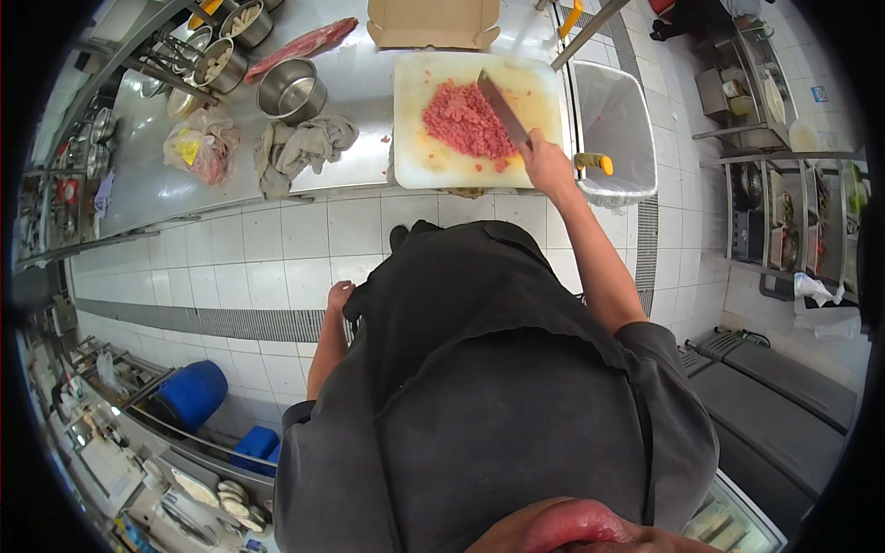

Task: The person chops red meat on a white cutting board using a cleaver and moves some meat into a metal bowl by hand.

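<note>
My right hand point(549, 164) grips the handle of a cleaver point(502, 111). The blade slants up and left over the right side of a heap of minced red meat point(463, 122). Under the meat lies a white cutting board point(415, 166), with small bits scattered around the heap. My left hand point(340, 295) hangs low beside the dark apron point(461, 276), away from the table. Its fingers are too small and partly hidden to make out.
On the steel table point(359, 92) are a long raw meat piece point(304, 48), a metal pot point(291, 90), a grey cloth point(304, 143), a bagged meat pack point(203, 147) and a cardboard box point(433, 23). A lined bin point(613, 129) stands right of the board.
</note>
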`<action>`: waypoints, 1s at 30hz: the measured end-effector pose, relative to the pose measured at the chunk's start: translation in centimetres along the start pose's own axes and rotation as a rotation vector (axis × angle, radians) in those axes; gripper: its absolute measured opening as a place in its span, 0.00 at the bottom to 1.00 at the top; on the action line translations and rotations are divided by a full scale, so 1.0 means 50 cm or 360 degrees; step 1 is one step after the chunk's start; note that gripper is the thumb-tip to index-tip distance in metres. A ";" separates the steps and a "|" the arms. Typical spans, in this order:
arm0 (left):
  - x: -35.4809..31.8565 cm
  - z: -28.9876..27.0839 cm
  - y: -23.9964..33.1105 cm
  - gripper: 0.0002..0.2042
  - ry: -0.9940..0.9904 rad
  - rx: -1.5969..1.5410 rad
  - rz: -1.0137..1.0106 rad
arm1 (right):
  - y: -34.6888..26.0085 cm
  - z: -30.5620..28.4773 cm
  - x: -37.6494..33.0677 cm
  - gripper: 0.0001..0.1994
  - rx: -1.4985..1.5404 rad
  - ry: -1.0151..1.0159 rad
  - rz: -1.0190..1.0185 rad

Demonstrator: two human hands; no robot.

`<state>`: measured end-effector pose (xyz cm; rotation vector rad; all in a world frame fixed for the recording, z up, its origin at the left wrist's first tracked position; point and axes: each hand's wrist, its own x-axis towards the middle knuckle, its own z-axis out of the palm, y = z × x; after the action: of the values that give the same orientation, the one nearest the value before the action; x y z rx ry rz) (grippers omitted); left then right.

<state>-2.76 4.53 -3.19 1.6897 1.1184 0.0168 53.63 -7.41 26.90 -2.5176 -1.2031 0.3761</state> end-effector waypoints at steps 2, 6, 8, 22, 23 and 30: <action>-0.007 -0.005 0.079 0.20 0.0057 0.0095 -0.0427 | -0.015 -0.008 -0.016 0.12 0.0082 0.0089 0.0051; -0.033 -0.018 0.080 0.20 -0.0020 0.0003 -0.0267 | 0.011 0.031 0.003 0.12 0.0019 0.0122 0.0122; -0.054 -0.008 0.086 0.20 -0.0039 -0.0187 -0.0248 | 0.020 0.007 0.019 0.12 -0.0001 0.0013 0.0040; 0.001 0.037 -0.053 0.20 0.0107 -0.0144 -0.0527 | 0.042 0.010 -0.046 0.13 0.0039 0.0102 0.0186; -0.001 0.035 -0.063 0.20 0.0074 -0.0004 -0.0337 | 0.042 0.022 -0.056 0.13 -0.0048 0.0042 0.0295; 0.009 0.072 -0.070 0.20 0.0107 -0.0359 -0.0679 | 0.029 -0.012 -0.084 0.11 0.0198 0.0417 0.0247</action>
<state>-3.01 2.17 -7.64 1.2361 1.4522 -0.0680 52.34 -11.68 27.28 -2.4659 -0.8623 0.1450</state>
